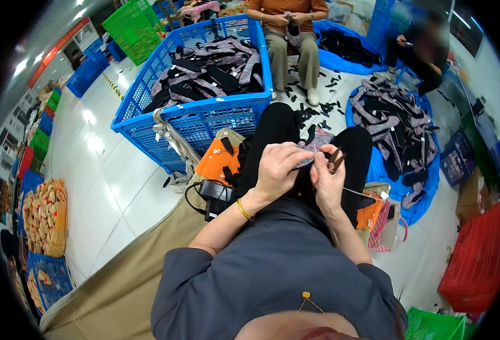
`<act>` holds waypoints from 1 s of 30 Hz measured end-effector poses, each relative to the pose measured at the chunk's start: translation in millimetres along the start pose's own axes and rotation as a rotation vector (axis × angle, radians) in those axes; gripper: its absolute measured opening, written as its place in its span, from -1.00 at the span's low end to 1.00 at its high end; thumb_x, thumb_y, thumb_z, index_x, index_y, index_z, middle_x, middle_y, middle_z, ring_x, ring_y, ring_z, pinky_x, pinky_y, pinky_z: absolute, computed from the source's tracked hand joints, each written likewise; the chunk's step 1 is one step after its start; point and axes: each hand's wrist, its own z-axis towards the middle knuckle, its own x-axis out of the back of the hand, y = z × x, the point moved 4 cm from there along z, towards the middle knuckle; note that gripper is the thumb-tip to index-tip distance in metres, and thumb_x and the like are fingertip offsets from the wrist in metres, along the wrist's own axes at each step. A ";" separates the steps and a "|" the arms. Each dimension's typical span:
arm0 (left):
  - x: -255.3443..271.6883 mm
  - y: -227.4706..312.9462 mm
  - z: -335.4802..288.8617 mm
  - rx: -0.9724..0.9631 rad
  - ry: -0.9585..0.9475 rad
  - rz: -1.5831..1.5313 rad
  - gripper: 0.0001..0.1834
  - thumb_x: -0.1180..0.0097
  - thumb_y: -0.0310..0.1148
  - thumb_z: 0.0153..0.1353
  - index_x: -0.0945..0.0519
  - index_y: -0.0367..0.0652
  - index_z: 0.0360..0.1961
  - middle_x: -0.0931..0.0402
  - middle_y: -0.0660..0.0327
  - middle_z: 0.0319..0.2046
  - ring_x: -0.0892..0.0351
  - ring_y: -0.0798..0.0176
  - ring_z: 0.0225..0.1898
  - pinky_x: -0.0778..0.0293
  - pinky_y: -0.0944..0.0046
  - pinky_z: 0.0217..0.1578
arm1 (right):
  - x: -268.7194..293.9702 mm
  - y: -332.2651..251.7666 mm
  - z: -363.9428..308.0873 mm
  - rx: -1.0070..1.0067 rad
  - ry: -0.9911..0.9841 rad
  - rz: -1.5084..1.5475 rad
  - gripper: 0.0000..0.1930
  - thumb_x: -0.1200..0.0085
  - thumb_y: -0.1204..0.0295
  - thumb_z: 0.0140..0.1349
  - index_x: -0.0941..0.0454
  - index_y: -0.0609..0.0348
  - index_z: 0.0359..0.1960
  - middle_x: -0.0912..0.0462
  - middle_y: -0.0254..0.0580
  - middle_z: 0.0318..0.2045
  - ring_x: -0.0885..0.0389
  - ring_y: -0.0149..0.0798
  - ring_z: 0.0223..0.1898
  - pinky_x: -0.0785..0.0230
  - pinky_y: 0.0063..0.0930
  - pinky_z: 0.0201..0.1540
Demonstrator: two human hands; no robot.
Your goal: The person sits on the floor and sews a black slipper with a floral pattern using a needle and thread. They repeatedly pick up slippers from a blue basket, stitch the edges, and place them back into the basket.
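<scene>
Over my lap, my left hand (pixel 281 164) is closed, thumb and fingers pinching the edge of a grey-pink patterned fabric piece (pixel 321 137) with black parts. My right hand (pixel 327 178) is close beside it, also closed. Out of its fingers sticks a small dark two-pronged tool (pixel 336 160), whose exact kind I cannot make out. Both hands meet at the fabric, and the fingers hide much of it. A thin pale strand or cord (pixel 355 191) runs from near my right hand toward the lower right.
Ahead on the left stands a large blue crate (pixel 193 113) heaped with patterned and black pieces. More pieces (pixel 397 124) lie on a blue sheet at right. A co-worker (pixel 291 34) sits opposite, another person (pixel 425 48) at far right. Orange cloth (pixel 218 161) and a black box (pixel 218 192) flank my legs.
</scene>
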 end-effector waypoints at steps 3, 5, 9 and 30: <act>0.7 1.9 0.5 -0.012 -0.012 0.014 -0.53 -0.22 -0.65 -0.18 -0.64 -0.05 -0.16 -0.64 0.23 -0.20 -0.61 0.13 -0.13 -0.41 0.18 -0.21 | 6.5 0.0 5.3 -0.023 -0.045 -0.007 -0.83 -0.05 0.41 0.40 -0.39 0.17 -0.08 -0.41 -0.48 -0.62 -0.30 -0.62 -0.67 -0.06 -0.71 -0.64; 1.4 -4.7 1.4 -0.015 -0.028 0.035 -0.56 -0.23 -0.64 -0.15 -0.64 -0.05 -0.17 -0.64 0.21 -0.22 -0.63 0.11 -0.16 -0.49 0.18 -0.25 | 10.8 -5.8 15.8 -0.050 -0.168 -0.295 -0.81 -0.07 0.40 0.39 -0.43 0.21 -0.08 -0.47 -0.42 -0.62 -0.36 -0.59 -0.65 -0.15 -0.65 -0.62; 11.6 -25.5 8.6 0.152 -0.052 0.013 -0.65 -0.33 -0.48 -0.01 -0.63 -0.09 -0.13 -0.65 0.18 -0.22 -0.67 0.09 -0.21 -0.57 0.22 -0.26 | -3.1 -43.4 56.0 0.550 -0.279 -1.071 -0.68 -0.10 0.36 0.30 -0.50 0.13 0.07 -0.64 -0.06 -0.51 -0.65 0.01 -0.45 -0.45 -0.19 -0.40; 40.1 -36.2 21.7 0.353 -0.021 -0.498 -0.63 -0.34 -0.58 0.02 -0.61 -0.23 -0.08 -0.59 0.19 -0.14 -0.57 0.25 -0.07 -0.49 0.29 -0.04 | 4.2 -64.6 68.3 -0.088 -0.388 -0.790 -0.80 -0.17 0.36 0.28 -0.66 0.30 -0.30 -0.57 -0.35 -0.52 -0.40 -0.55 -0.56 -0.25 -0.62 -0.48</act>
